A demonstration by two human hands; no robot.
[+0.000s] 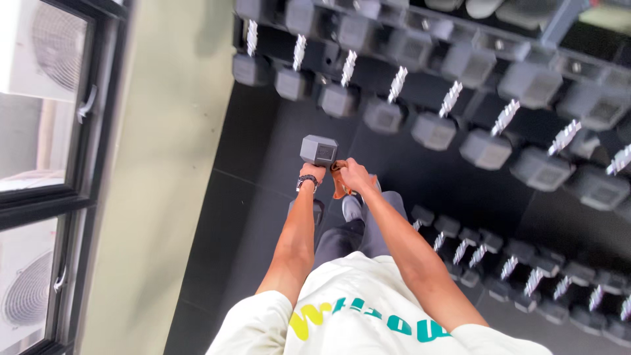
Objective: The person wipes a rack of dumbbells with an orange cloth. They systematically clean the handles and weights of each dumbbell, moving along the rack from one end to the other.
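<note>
A grey hex dumbbell (319, 150) is held out in front of me, one end pointing up toward the camera. My left hand (313, 172), with a dark watch on the wrist, grips its handle from below. My right hand (357, 176) is closed on an orange-brown cloth (340, 189) that is pressed against the dumbbell just beside the left hand. The handle itself is hidden by both hands. Below them I see my grey trousers and shoes (351, 207).
A long rack of grey hex dumbbells (486, 148) runs across the top and right. A row of smaller dumbbells (519, 269) stands lower right. Black rubber floor tiles (263, 151) lie underfoot. A pale green wall (164, 171) and a black-framed window (59, 164) are at the left.
</note>
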